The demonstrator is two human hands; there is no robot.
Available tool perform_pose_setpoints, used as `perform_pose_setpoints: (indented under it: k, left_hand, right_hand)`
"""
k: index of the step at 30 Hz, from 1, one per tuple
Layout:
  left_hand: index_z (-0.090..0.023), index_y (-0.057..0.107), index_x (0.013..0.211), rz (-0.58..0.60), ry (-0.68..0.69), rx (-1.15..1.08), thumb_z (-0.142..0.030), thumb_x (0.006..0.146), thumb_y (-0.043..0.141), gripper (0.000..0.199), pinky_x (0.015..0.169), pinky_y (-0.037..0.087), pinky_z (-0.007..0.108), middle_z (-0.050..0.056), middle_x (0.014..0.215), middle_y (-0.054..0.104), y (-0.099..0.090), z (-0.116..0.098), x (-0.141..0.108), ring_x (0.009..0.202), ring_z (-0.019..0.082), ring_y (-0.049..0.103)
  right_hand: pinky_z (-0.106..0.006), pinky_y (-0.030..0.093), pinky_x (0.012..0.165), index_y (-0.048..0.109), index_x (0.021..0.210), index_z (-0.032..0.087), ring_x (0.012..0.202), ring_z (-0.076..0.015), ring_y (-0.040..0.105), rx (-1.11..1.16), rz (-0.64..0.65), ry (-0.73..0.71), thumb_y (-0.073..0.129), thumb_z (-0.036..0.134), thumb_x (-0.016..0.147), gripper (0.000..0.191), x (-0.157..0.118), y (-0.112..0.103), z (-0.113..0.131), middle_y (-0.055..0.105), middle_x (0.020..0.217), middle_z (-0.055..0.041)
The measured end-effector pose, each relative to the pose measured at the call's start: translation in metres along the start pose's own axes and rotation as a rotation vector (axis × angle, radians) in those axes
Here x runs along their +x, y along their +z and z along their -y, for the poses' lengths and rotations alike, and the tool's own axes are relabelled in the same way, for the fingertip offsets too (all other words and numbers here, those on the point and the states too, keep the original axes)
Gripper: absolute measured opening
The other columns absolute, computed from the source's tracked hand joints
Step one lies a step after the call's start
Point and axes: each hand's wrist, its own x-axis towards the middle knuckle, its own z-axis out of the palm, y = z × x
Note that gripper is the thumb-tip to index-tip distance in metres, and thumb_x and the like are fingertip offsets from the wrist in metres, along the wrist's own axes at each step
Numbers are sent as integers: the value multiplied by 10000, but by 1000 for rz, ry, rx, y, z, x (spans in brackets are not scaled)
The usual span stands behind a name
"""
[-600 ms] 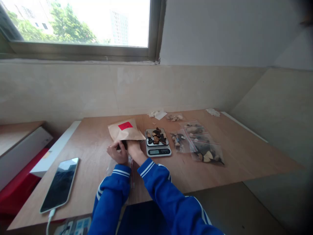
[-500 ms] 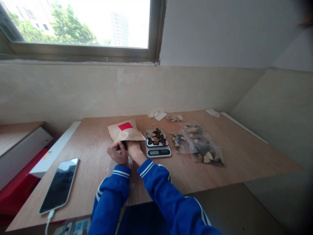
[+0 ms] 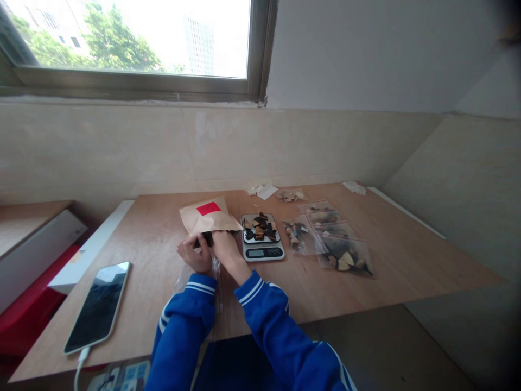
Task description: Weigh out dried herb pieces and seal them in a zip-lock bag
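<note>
A brown paper bag [image 3: 191, 217] with a red label lies on the table, its mouth facing me. My left hand [image 3: 196, 254] is closed on the lower edge of that mouth. Inside the opening is my right hand [image 3: 223, 244]; its fingers are hidden by the paper. Just right of the bag stands a kitchen scale [image 3: 264, 253], with dark and tan dried slices [image 3: 259, 225] heaped on its plate. Under my left wrist lies a clear plastic bag [image 3: 184, 278].
Several clear zip bags [image 3: 345, 260] of dried pieces lie right of the scale. Behind it are a small bag of pale pieces [image 3: 291, 195] and white scraps [image 3: 266, 191]. A phone [image 3: 97, 307] with a charging cable [image 3: 80, 366] rests at the left.
My right wrist and forearm have shifted slightly to the right, with the hand still in the paper bag. My left hand keeps its place on the bag's edge.
</note>
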Motion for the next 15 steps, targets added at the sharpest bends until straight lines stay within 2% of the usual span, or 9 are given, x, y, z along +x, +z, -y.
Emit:
perform_pose_setpoints:
  k: [2,4,9,15]
  left_hand:
    - [-191,563,814,-15,14,8,-384,898,528,214,785,407,385,58,762,599,0,1,0,737,197,537]
    - [-192,560,809,-23,22,14,-380,900,530,211,776,408,378,55,754,596,1,1,0,729,195,535]
    - [-200,550,790,2,14,9,-403,899,527,232,777,408,379,44,729,583,1,1,0,710,191,528]
    - [-196,554,804,22,39,-12,-395,905,524,225,763,397,371,44,733,571,1,3,-3,715,193,520]
  right_hand:
    - [-356,545,829,701,1046,67,938,-304,709,-10,26,12,432,163,958,299,-3,0,0,722,1028,-228]
    - [-355,544,831,689,1084,73,950,-308,707,14,0,2,447,175,958,290,-3,1,0,719,1053,-227]
    - [-352,503,947,623,1219,112,1073,-283,661,71,-79,-27,452,207,959,326,5,4,-4,669,1222,-188]
    - [-352,473,1000,621,1215,132,1078,-259,647,79,-65,-41,455,209,938,332,13,7,-8,681,1206,-158]
